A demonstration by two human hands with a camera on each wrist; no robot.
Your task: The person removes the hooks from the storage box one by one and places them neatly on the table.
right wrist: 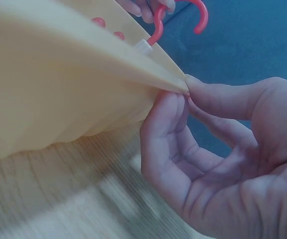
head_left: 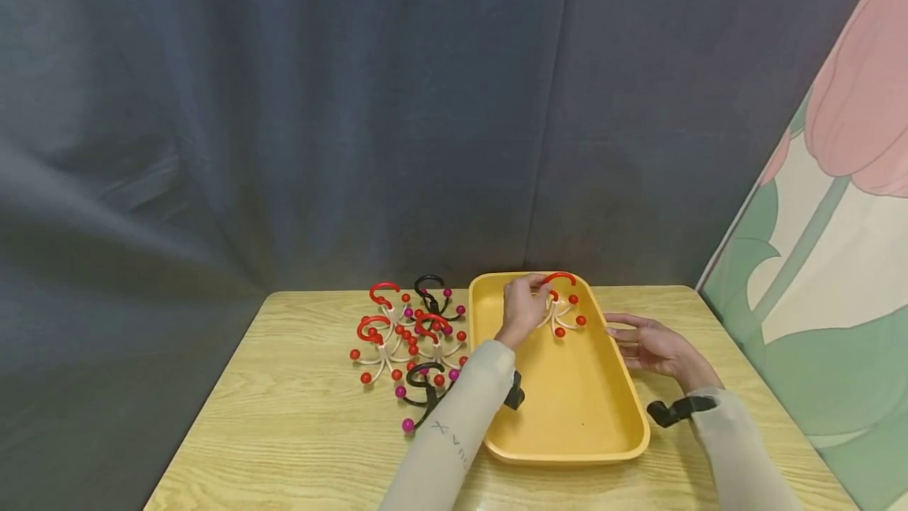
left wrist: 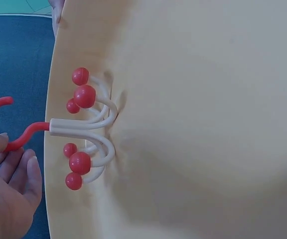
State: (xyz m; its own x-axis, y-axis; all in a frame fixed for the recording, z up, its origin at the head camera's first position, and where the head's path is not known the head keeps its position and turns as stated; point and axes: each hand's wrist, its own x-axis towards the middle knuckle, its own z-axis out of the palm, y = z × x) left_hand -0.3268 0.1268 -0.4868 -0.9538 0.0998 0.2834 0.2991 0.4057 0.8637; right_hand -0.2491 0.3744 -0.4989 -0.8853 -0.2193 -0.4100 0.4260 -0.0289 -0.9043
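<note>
My left hand [head_left: 523,307] pinches the red hook of a small hanger [head_left: 556,312] at the far end of the yellow tray [head_left: 567,424]. The hanger [left wrist: 78,127] has a white stem and several curved white prongs tipped with red balls; its prongs touch or nearly touch the tray floor. On the tray's right side, my right hand [head_left: 656,347] pinches the rim between thumb and fingers, as the right wrist view shows. More hangers cluster left of the tray: several white ones with red hooks [head_left: 383,349], and black ones with magenta balls [head_left: 429,393].
A wooden table [head_left: 284,416] carries the tray and the hangers. Behind it hangs a dark blue-grey curtain [head_left: 397,117]. A wall panel with a tulip pattern [head_left: 816,298] stands along the right side.
</note>
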